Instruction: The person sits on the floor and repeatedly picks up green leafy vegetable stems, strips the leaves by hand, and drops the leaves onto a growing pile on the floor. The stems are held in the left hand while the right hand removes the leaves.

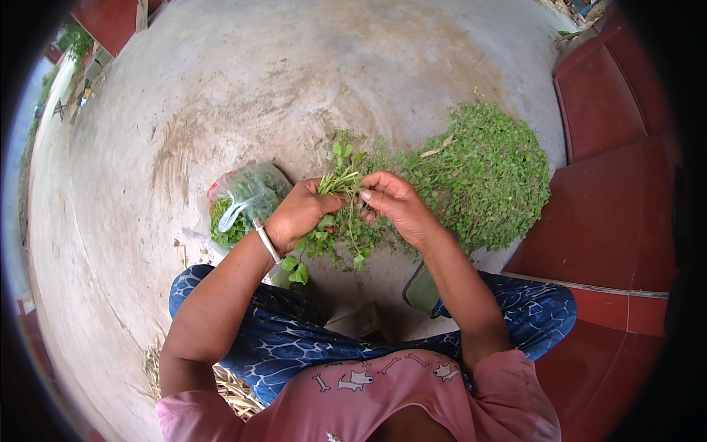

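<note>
My left hand (300,214), with a pale bracelet at its wrist, is closed round a bunch of leafy greens (339,183). The pale cut-looking stems point up and to the right, while several leaves hang below the hand. Close by on the right, my right hand (398,203) pinches at the stem ends with thumb and forefinger. Whether it grips a stem or a root there is too small to make out. Under and beside both hands, a large spread heap of small green plants (486,177) lies on the ground, reaching far to the right.
A clear plastic bag (254,184) holding greens stands left of my left hand. Concrete ground (294,81) stretches ahead. Dark red tiled panels (604,221) border the right side. Dry straw-like stalks (236,384) lie by my left elbow. My green shoe (423,291) is near the heap.
</note>
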Tool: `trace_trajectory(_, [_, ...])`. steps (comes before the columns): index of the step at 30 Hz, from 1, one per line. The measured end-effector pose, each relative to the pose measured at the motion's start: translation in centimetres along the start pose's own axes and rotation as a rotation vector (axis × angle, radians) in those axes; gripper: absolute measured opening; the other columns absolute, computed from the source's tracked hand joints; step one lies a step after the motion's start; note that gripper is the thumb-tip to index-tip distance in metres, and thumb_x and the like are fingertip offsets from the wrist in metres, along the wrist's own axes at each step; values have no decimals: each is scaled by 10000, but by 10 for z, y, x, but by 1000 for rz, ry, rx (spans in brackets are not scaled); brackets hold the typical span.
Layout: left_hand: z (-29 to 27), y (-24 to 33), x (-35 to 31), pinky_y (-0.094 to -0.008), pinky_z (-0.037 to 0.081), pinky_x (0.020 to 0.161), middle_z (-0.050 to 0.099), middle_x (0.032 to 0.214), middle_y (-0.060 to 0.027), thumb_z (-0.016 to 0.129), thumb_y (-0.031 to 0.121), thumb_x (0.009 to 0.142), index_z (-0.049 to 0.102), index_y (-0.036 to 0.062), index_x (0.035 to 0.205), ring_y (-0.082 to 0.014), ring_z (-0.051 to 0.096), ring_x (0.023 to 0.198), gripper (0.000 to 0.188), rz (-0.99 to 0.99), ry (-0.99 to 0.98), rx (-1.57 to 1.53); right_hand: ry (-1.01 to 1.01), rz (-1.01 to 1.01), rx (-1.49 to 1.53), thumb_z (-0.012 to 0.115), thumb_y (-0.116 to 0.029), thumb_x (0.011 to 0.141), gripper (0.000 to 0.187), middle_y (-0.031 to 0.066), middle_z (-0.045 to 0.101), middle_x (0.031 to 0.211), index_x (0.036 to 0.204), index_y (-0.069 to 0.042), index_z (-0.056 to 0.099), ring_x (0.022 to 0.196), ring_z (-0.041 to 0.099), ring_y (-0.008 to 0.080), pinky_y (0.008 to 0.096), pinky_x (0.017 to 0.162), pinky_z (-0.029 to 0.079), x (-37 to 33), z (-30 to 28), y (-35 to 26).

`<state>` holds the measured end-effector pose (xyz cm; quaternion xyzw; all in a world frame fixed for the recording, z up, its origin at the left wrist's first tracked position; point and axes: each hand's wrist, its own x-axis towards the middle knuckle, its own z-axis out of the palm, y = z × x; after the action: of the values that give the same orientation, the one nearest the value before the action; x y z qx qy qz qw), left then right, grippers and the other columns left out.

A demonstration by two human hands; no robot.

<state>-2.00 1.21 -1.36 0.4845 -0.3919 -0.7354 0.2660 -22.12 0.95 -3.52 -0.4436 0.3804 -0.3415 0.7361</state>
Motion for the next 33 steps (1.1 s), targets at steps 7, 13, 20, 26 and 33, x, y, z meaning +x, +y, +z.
trace_trajectory(7, [3,4,-5,-236,437,488,611,781,-2,601,94,836,638,26,962,-78,522,590,147,6,-19,-28,5,-18,-13,558,-152,889,121,-11,565,861,969,-62,547,748,557,89,239,648,442,1,0,4])
trace_trajectory(13, [4,4,-6,-217,442,619,621,828,16,629,104,828,634,21,975,-53,532,698,169,66,-37,59,7,2,-24,584,-173,874,182,-3,578,884,999,-45,552,774,542,77,239,645,438,0,6,2])
trace_trajectory(20, [2,-5,-1,-222,421,644,606,815,23,614,97,826,628,11,968,-48,501,717,167,127,2,235,25,33,-71,594,-202,878,182,-3,578,849,970,-48,560,743,536,69,230,623,430,6,6,9])
trace_trajectory(26, [6,0,-3,-220,410,631,594,786,25,591,83,822,624,2,957,-45,491,696,161,120,80,273,122,-60,-35,584,-190,892,148,-3,574,783,907,-44,561,680,536,69,230,605,434,7,11,19])
trace_trajectory(33, [4,0,-3,-228,443,611,617,834,-9,553,83,833,594,-6,996,-69,543,686,190,72,116,14,139,-119,7,577,-165,890,126,-4,577,796,917,-43,564,712,533,67,239,644,442,7,16,22])
